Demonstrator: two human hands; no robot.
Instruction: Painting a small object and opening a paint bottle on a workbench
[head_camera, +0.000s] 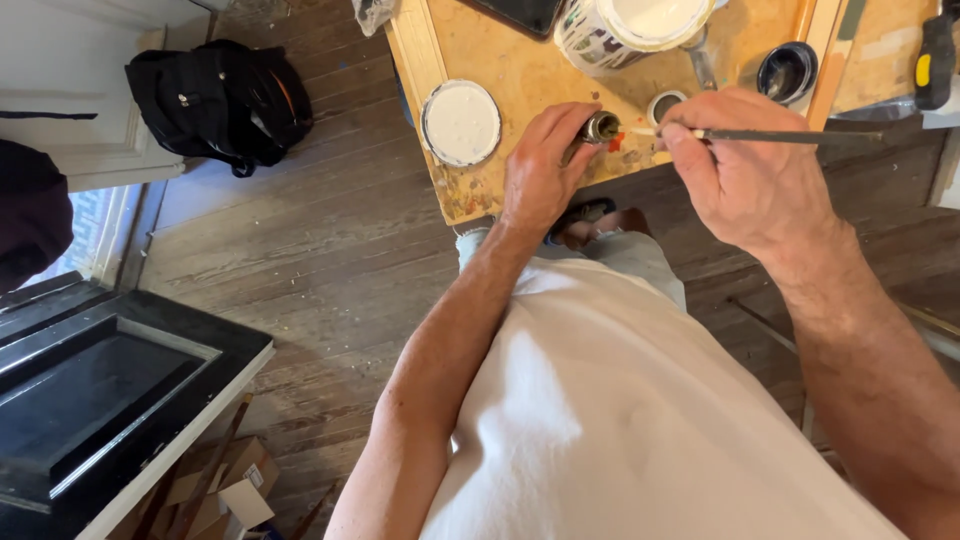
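While the plywood board (520, 75) fills the top of the view, a big paint can (630, 30) with a striped label sits at 12 o'clock, its white lid (461, 122) at 10. Left hand (540, 170) is clamped around a small dark jar (601, 127); right hand (745, 165) pinches a thin brush (790, 136), lying 3-to-9, tip just beside the jar.

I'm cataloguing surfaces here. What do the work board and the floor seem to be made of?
The tan paint-spattered work board looks like unfinished plywood: pale grain, raw light edge strips, paint blotches. The brown plank floor looks like old wood with a worn, dull finish: long board seams and scuffed grain.
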